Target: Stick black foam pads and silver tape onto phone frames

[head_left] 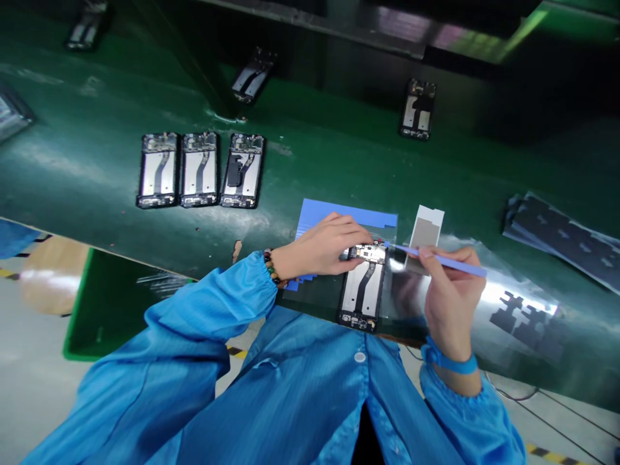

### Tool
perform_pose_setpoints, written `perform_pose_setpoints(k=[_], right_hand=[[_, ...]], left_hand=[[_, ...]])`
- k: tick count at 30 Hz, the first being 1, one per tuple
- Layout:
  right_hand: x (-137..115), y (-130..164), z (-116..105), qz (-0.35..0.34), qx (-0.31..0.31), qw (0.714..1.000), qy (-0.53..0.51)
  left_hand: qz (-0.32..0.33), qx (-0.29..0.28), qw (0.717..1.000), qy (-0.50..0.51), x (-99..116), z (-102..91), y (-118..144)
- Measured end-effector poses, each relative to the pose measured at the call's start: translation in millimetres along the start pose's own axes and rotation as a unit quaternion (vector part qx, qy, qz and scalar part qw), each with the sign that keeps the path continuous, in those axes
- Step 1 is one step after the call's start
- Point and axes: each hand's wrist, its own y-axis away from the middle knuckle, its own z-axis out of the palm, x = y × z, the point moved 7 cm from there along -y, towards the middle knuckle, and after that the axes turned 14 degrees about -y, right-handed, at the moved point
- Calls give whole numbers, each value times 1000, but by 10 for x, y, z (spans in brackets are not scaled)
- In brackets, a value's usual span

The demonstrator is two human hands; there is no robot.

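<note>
Open phone frame (362, 287) lies flat at the near edge of the green counter (97, 168), its top end pointing away, inner boards and a dark flex strip exposed. Judged light, rigid along its metal rim, fragile across the bare middle; slick enough to slide on the counter unless pinned. Best held by the long side edges or top corners, never on the flex or connectors.

Left hand (322, 247): fingers curled down over the frame's top left corner, pressing it in place. Right hand (448, 294): pinching a thin blue stick tool (440, 258) like a pen, its tip touching the frame's top right corner. The tool looks slender and likely to flex under force.

Blue sheet (349, 216) just beyond the left hand; grey-white card (427, 227) to its right. Shiny liner with dark cut-outs (523, 316) on the right, a stack of dark sheets (566, 239) beyond it. Three like frames in a row (199, 170) far left; another single frame (417, 108) far right.
</note>
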Motion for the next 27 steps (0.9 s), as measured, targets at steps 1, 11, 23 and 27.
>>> perform_pose_setpoints(k=[1,11,23,27], right_hand=[[24,97,2,5,-3,1000,1],[184,352,176,5,-13,1000,9],[202,355,164,11,-24,1000,9],[155,320,94,12,-22,1000,-4]], left_hand=[[2,3,1000,-4,5,-7,3],[46,62,997,-29,42,-15,32],[74,77,993,-53,68,-32,42],[74,79,992,-62,72,-34,41]])
